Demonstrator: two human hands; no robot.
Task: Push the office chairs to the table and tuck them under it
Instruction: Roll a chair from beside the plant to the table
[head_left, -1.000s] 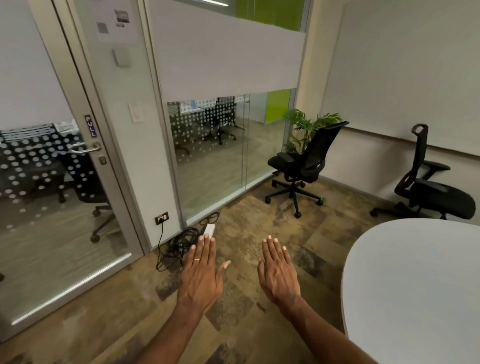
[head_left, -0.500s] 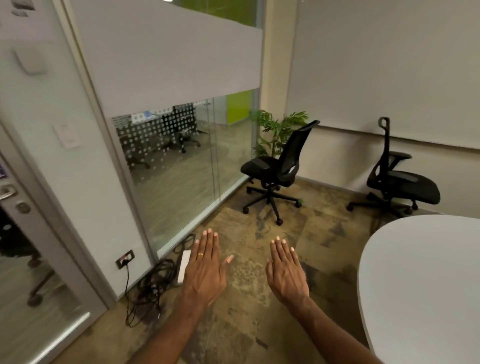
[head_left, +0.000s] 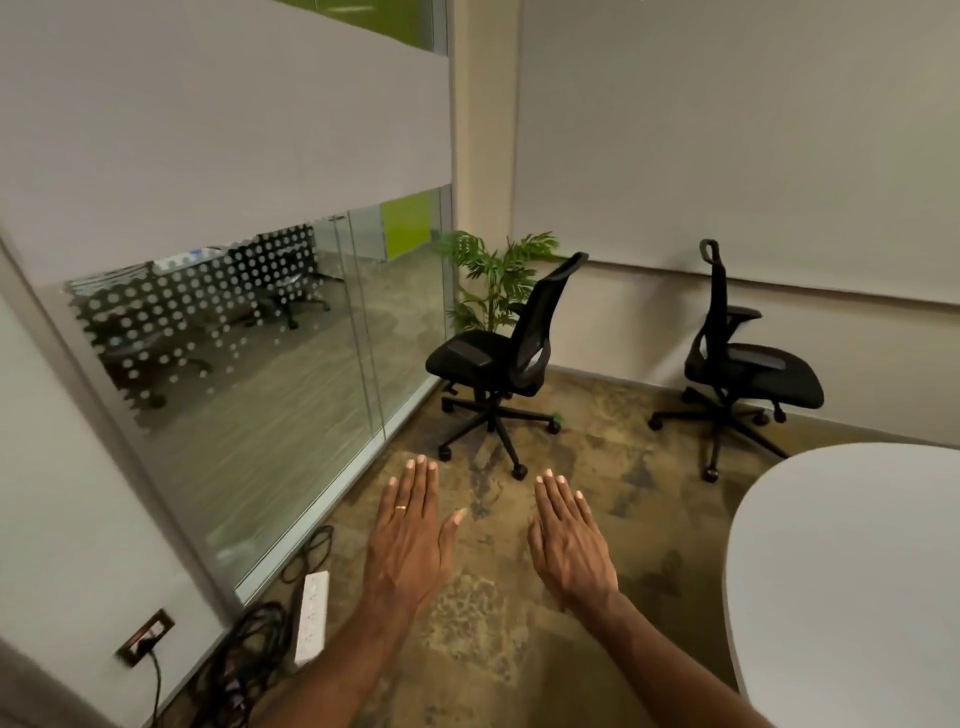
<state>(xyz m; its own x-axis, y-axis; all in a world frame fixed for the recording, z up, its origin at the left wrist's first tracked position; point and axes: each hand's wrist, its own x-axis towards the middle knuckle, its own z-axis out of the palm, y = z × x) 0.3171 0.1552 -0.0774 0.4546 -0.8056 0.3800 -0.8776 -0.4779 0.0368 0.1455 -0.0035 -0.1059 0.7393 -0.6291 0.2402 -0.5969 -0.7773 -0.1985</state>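
Two black mesh office chairs stand well apart from the white worktop (head_left: 852, 571): the nearer chair (head_left: 506, 358) just in front of a potted palm (head_left: 493, 280) by the glass partition (head_left: 249, 364), the farther chair (head_left: 737, 364) against the back wall. A white power strip (head_left: 312, 616) lies on the patterned carpet. The left hand (head_left: 408, 540) and right hand (head_left: 571, 540) hover flat, palms down, fingers straight, each grip fully spread and holding nothing.

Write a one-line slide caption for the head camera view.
Both open hands, left and right, hover before two untucked office chairs near the white table.
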